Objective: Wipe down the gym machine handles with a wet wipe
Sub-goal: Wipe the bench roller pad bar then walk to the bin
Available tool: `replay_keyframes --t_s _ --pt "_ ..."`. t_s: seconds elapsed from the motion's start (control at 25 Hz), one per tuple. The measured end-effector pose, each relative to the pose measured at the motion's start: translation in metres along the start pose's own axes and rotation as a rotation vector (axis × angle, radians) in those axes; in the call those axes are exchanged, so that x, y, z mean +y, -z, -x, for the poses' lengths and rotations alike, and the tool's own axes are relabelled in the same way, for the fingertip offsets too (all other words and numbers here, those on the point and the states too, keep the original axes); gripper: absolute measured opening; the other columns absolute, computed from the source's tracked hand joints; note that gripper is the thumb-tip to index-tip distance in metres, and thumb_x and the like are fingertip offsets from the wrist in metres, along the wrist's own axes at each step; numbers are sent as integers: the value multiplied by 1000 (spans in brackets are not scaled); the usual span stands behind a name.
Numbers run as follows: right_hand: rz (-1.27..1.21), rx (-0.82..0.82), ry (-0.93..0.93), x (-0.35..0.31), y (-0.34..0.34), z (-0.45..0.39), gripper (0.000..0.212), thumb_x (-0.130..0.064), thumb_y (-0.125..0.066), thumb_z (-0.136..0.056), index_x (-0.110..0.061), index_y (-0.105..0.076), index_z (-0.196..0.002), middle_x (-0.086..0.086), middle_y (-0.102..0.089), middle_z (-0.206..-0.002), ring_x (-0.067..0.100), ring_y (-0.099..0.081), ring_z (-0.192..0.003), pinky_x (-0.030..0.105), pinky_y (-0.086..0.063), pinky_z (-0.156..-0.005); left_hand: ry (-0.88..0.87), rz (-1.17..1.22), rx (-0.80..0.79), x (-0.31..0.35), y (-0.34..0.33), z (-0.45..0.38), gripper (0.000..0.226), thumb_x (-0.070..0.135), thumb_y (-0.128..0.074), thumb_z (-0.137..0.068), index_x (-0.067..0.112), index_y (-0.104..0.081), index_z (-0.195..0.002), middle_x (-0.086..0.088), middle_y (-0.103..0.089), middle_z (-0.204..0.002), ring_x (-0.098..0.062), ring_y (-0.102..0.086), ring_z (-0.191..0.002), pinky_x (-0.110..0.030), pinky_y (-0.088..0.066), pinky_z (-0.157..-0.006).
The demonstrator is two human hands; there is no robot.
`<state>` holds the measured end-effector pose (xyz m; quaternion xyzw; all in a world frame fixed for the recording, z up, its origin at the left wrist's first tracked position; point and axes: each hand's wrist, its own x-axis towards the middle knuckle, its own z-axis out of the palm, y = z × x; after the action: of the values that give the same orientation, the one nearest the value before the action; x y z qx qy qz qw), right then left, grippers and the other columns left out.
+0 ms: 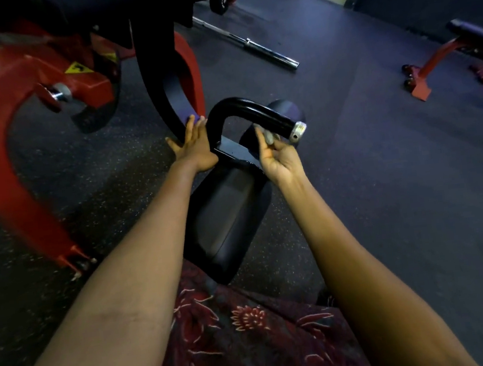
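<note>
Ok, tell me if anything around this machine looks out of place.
One thing: a bare barbell lies loose on the floor behind the machine, not on a rack. Otherwise nothing stands out: the right hand pinches a small wipe against the black handle, and the left hand rests flat beside it.

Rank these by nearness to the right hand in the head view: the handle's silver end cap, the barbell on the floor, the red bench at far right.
From the right hand, which pinches a wet wipe:
1. Silver end cap, just right of the fingers on the black handle.
2. Barbell, up on the floor behind.
3. Red bench, far right.
</note>
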<state>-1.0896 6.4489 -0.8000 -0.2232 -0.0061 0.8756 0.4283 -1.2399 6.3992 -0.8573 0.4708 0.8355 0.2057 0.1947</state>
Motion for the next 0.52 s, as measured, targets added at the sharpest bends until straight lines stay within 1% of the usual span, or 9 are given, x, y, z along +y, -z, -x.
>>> replay_keyframes --t_s 0.04,0.08,0.16,0.2,0.24,0.32,0.36,0.44,0.52 --pt "-6 -7 6 -9 7 3 30 9 -30 -95 7 -53 -114 13 -62 -109 24 -55 -114 32 -31 -110 7 -15 3 2 1 1 91 17 -56 -86 13 8 -150 5 17 -157 -13 24 -141 -65 10 -108" --pt "20 -14 11 -18 14 7 29 7 -32 -96 9 -52 -116 18 -61 -113 26 -52 -120 31 -34 -107 16 -32 5 4 2 3 90 15 -55 -86 12 8 -150 3 17 -157 -14 24 -142 -64 12 -108" --pt "93 -16 33 -37 24 15 25 6 -34 -95 10 -54 -110 21 -59 -113 29 -49 -123 31 -36 -104 27 -11 25 11 5 6 90 12 -53 -86 13 10 -150 -3 13 -158 -17 20 -143 -61 15 -109" --pt "128 -32 57 -47 27 19 25 7 -35 -93 9 -55 -108 20 -60 -110 28 -49 -124 30 -36 -104 21 57 53 16 9 8 91 11 -53 -86 16 11 -150 -6 8 -159 -18 16 -144 -59 16 -108" --pt "175 -57 91 -59 29 23 27 8 -38 -89 8 -57 -108 20 -63 -106 27 -51 -122 29 -40 -102 5 160 112 21 13 9 92 9 -53 -85 19 11 -150 -7 1 -159 -19 8 -146 -56 17 -108" --pt "359 -133 209 -85 24 29 28 7 -43 -84 6 -62 -106 20 -68 -100 24 -63 -105 28 -52 -88 -72 370 272 33 23 11 92 7 -55 -84 22 6 -150 -5 -11 -158 -19 -7 -145 -52 13 -111" --pt "566 -149 317 -94 17 31 27 6 -43 -87 5 -62 -107 17 -68 -103 22 -66 -99 28 -54 -83 -130 411 324 39 27 13 90 6 -55 -84 22 3 -151 -3 -13 -157 -18 -12 -144 -51 9 -113" --pt "1149 -158 665 -96 -2 30 24 2 -48 -91 2 -63 -110 10 -67 -107 15 -65 -98 25 -52 -85 -206 354 319 50 28 16 84 7 -54 -84 19 -4 -151 -2 -13 -157 -18 -13 -144 -49 0 -116" --pt "1705 -218 997 -80 -20 28 23 -2 -55 -89 -1 -68 -107 9 -70 -102 12 -64 -91 13 -47 -79 -185 231 280 58 21 21 86 10 -58 -84 14 -4 -151 -5 -6 -158 -21 -5 -146 -50 -7 -116"
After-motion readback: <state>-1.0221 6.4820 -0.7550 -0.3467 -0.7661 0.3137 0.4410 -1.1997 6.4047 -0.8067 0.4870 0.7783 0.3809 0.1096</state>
